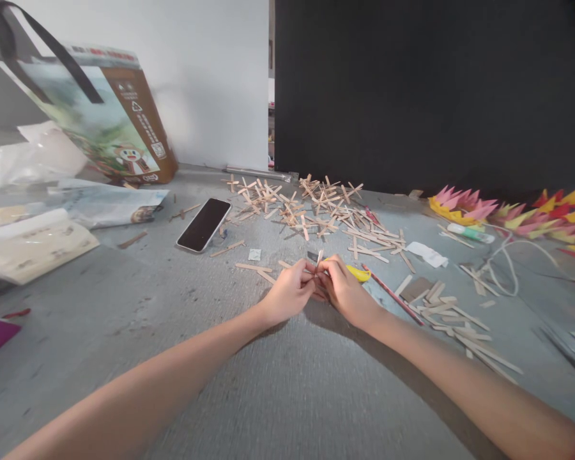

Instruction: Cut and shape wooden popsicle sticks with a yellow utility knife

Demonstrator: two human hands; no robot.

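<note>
My left hand (290, 291) and my right hand (344, 289) meet over the middle of the table, fingers closed in a pinch. Between their fingertips a wooden craft stick (320, 257) points up; both hands grip it. Whether a second stick is crossed with it, the fingers hide. Just behind my right hand lies a yellow-handled cutter (359, 273), partly covered by the hand. Loose craft sticks (253, 267) rest to the left of my left hand. Beyond the hands is a pile of sticks joined into crosses (292, 204).
A phone (204, 225) lies left of the pile, with a carrier bag (119, 121) and plastic packets (33, 246) farther left. On the right are more loose sticks (453, 316), a red pencil (393, 295), a white cable (505, 268) and folded-paper pieces (464, 204).
</note>
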